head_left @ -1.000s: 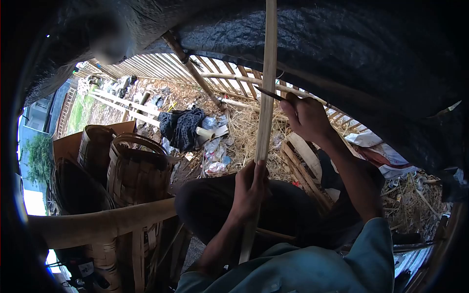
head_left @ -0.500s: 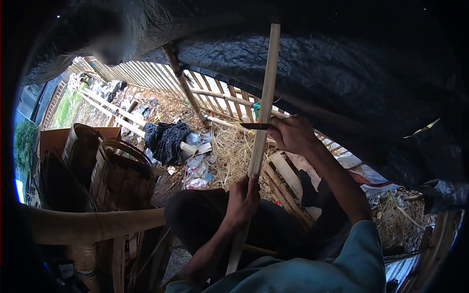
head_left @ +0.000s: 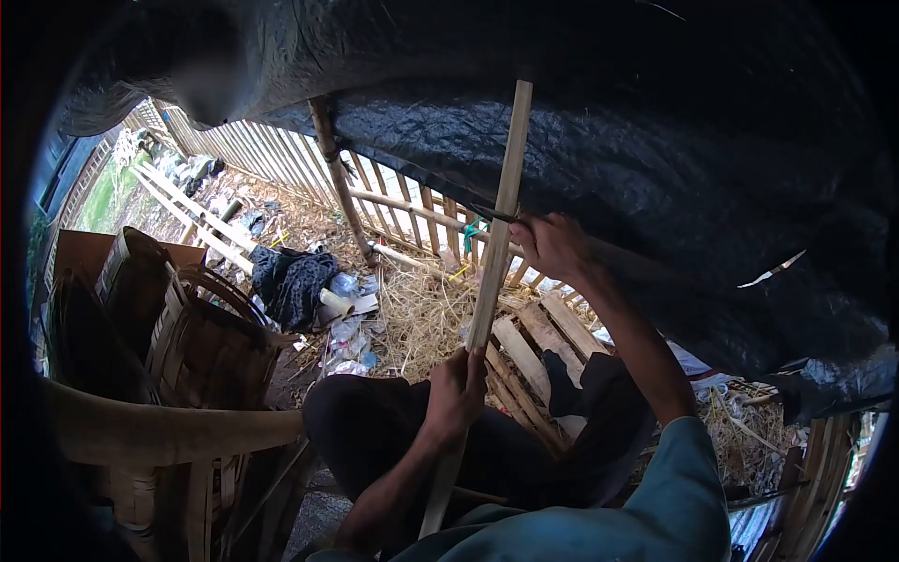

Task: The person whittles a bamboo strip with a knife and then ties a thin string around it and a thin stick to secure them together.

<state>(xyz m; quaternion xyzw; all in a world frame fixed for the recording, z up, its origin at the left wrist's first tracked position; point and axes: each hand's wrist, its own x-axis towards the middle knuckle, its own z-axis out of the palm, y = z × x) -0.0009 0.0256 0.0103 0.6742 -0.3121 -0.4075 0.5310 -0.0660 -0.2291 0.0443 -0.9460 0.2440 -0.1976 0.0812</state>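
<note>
Bamboo strip (head_left: 487, 281): long, pale and flat. It stands nearly upright in front of the person, leaning slightly right at the top; its upper end is against the black tarpaulin (head_left: 655, 169) and its lower end runs down past the knee (head_left: 375, 421). Left hand (head_left: 456, 389): grip fully closed around the strip below its middle, fingers wrapped, thumb side up. Right hand (head_left: 552, 245): raised beside the strip well above the left, grip closed on the handle of a knife (head_left: 489, 214). The thin dark blade points left and meets the strip's edge; whether it bites in or only touches, cannot tell. Judgement: the step in hand is paring or splitting the strip, blade set near the upper part. A stroke along the strip calls for the left grip to hold firm and stay clear of the blade's line, with the blade kept shallow so it follows the grain. Surroundings: teal sleeve (head_left: 684, 487) on the right arm; woven baskets (head_left: 220, 347) to the left; wooden pallet (head_left: 529, 342) and straw (head_left: 421, 314) on the ground behind the strip; dark cloth (head_left: 290, 281) and litter near it; slatted bamboo fence (head_left: 281, 155) beyond.
</note>
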